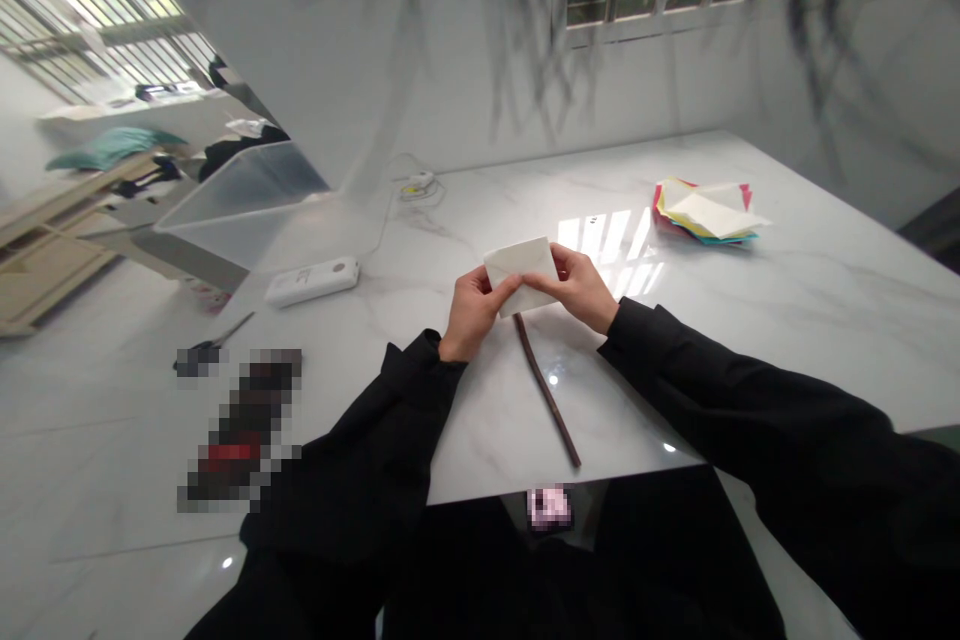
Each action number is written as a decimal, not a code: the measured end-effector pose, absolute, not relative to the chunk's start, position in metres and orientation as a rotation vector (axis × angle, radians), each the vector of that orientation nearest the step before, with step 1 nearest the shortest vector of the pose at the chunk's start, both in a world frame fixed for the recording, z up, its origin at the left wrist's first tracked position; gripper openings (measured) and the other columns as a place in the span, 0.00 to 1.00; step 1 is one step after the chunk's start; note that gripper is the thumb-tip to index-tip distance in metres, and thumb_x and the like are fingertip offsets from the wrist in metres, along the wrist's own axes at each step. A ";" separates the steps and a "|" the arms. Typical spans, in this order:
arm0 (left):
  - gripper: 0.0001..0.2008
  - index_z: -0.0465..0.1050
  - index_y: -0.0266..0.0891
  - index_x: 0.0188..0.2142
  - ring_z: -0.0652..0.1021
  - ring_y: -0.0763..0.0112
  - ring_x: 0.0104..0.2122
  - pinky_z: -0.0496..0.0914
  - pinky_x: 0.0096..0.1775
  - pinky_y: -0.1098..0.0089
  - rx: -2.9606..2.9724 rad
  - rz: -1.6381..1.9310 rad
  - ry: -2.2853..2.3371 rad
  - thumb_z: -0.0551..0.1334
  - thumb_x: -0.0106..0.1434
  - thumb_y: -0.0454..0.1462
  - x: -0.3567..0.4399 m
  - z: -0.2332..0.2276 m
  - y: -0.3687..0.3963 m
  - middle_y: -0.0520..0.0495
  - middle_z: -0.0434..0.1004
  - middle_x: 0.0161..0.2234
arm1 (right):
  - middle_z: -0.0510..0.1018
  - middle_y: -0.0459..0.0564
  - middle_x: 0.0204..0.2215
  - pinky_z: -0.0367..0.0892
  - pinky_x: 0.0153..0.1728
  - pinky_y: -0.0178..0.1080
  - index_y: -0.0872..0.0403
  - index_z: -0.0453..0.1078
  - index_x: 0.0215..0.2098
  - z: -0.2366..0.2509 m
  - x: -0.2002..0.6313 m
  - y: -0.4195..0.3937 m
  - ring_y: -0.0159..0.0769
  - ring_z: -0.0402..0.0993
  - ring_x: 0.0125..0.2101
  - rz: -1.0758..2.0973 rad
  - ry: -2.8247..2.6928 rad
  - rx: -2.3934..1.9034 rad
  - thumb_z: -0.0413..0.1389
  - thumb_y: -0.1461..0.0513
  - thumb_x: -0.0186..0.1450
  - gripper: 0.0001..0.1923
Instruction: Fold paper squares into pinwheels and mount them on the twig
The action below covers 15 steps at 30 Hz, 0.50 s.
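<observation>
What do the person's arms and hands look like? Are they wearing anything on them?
Both arms are covered in long, loose black sleeves that reach to the wrists. The left hand and right hand are bare, with no gloves. No rings, watch or bracelets show on either one, and the sleeves have no markings or patterns.

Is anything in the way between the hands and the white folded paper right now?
Nothing visible: the left hand and right hand both grip the white folded paper directly, above the white marble table. A thin dark brown stick lies on the table just below the paper, not between it and the hands.
</observation>
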<state>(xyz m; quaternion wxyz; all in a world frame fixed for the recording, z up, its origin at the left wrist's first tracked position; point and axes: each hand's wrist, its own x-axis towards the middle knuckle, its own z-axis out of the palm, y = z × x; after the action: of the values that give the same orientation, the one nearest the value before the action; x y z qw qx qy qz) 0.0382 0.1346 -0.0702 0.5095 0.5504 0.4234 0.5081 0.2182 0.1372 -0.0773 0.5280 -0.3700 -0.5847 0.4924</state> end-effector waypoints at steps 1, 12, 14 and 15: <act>0.25 0.82 0.34 0.42 0.81 0.60 0.39 0.74 0.43 0.64 1.320 1.225 1.017 0.77 0.53 0.49 0.038 -0.071 0.135 0.43 0.85 0.40 | 0.85 0.53 0.45 0.77 0.49 0.49 0.53 0.76 0.48 -0.077 0.219 0.137 0.47 0.81 0.46 1.199 -1.412 -0.879 0.71 0.45 0.56 0.29; 0.30 0.81 0.35 0.41 0.80 0.65 0.33 0.74 0.36 0.66 1.213 1.165 0.983 0.70 0.58 0.60 0.036 -0.068 0.138 0.42 0.83 0.37 | 0.86 0.51 0.43 0.77 0.50 0.51 0.54 0.80 0.45 -0.082 0.226 0.145 0.45 0.82 0.43 1.334 -1.356 -0.866 0.72 0.51 0.55 0.24; 0.32 0.81 0.35 0.41 0.79 0.66 0.31 0.73 0.34 0.67 1.184 1.194 1.016 0.65 0.61 0.63 0.032 -0.069 0.142 0.41 0.83 0.36 | 0.86 0.52 0.43 0.77 0.51 0.50 0.54 0.81 0.45 -0.083 0.230 0.148 0.44 0.82 0.42 1.385 -1.320 -0.863 0.73 0.52 0.55 0.23; 0.32 0.81 0.36 0.40 0.79 0.66 0.30 0.72 0.32 0.67 1.181 1.207 1.041 0.64 0.61 0.64 0.030 -0.070 0.144 0.41 0.82 0.35 | 0.86 0.52 0.43 0.77 0.50 0.50 0.54 0.81 0.45 -0.084 0.233 0.150 0.44 0.82 0.42 1.414 -1.297 -0.865 0.73 0.53 0.55 0.23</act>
<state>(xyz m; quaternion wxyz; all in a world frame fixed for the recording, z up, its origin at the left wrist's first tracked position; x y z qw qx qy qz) 0.0301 0.1439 -0.0701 0.5469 0.4985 0.4391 0.5094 0.2325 0.1497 -0.0836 0.4954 -0.3569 -0.5354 0.5836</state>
